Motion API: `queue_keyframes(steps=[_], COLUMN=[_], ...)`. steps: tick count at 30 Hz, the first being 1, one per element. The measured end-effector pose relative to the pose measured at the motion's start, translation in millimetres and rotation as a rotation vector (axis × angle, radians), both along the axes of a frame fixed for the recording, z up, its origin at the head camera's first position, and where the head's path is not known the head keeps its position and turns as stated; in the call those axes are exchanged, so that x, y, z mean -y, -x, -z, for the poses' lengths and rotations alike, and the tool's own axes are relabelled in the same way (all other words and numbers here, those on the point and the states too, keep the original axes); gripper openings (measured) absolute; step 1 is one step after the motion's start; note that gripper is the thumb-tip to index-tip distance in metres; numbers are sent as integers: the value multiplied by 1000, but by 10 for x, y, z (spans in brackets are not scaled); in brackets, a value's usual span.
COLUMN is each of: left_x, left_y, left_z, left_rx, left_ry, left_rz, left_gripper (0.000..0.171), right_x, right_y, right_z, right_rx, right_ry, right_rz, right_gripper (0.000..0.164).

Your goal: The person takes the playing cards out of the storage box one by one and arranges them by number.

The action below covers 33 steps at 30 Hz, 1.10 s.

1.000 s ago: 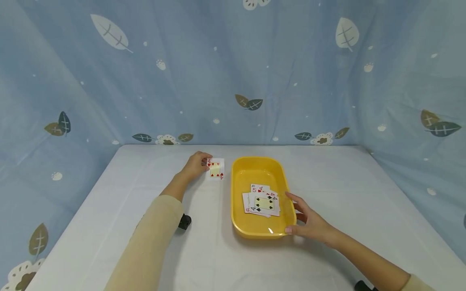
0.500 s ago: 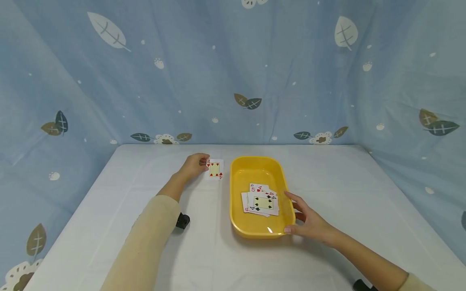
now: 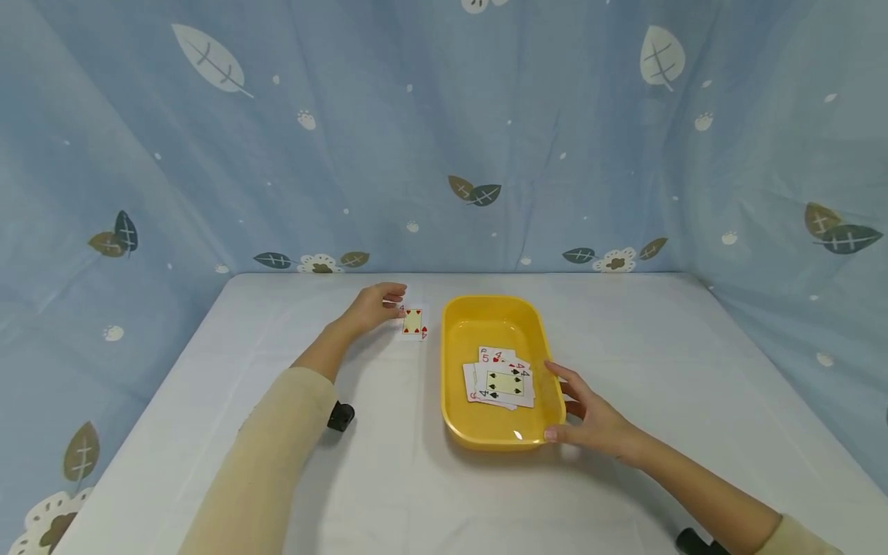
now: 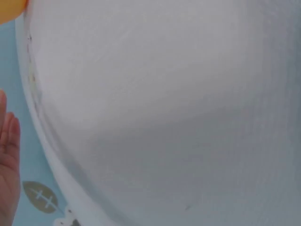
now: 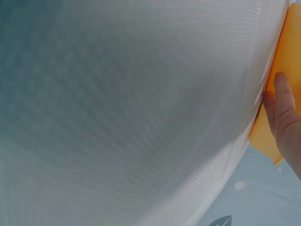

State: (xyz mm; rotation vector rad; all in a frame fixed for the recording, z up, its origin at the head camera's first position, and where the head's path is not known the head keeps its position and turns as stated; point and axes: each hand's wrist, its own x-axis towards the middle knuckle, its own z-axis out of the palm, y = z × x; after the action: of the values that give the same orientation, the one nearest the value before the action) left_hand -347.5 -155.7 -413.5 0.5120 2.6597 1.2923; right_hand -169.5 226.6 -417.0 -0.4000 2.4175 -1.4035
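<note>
A four of hearts playing card (image 3: pixel 413 323) lies face up on the white-covered table, left of a yellow plastic tray (image 3: pixel 452 370). My left hand (image 3: pixel 371 310) is at this card's left edge with its fingers loosely extended, the thumb close to the corner. In the left wrist view only part of that hand (image 4: pixel 8 160) shows. My right hand (image 3: pixel 590 416) holds the tray's right side, thumb and index fingertip on the rim. Its other fingers lie along the outer wall, as the right wrist view shows. Several overlapping playing cards (image 3: pixel 505 383), a four of spades uppermost, lie inside the tray.
A blue curtain (image 3: pixel 416 139) with leaf and flower prints hangs behind the table and along both sides. A black wrist device (image 3: pixel 341 417) shows beside the left sleeve, and another black device (image 3: pixel 692 542) under the right forearm.
My left hand has eased away from the four of hearts, its fingers loosening, and the card stays on the table. My right hand keeps its place on the tray.
</note>
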Motion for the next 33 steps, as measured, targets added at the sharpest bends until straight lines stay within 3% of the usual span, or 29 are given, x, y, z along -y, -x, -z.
queue_keyframes(steps=[4, 9, 16, 23, 27, 33], left_x=[-33, -77, -126, -183, -269, -469], left_y=[-25, -90, -169, -223, -253, -341], left_z=[-84, -170, -245, -363, -433, -456], left_rx=[-35, -88, 15, 62, 55, -8], left_ry=[12, 52, 27, -15, -37, -59], left_rz=[46, 152, 270, 312, 350, 489], left_gripper=[52, 52, 58, 55, 51, 49], right_x=[-6, -16, -25, -28, -30, -31], right_y=[11, 21, 22, 27, 26, 27], right_z=[16, 24, 20, 32, 36, 41], right_rx=[-5, -7, -15, -39, -39, -35], right_ry=[4, 13, 22, 34, 34, 32], right_rz=[-6, -15, -26, -44, -41, -41], right_gripper=[94, 94, 93, 93, 92, 92])
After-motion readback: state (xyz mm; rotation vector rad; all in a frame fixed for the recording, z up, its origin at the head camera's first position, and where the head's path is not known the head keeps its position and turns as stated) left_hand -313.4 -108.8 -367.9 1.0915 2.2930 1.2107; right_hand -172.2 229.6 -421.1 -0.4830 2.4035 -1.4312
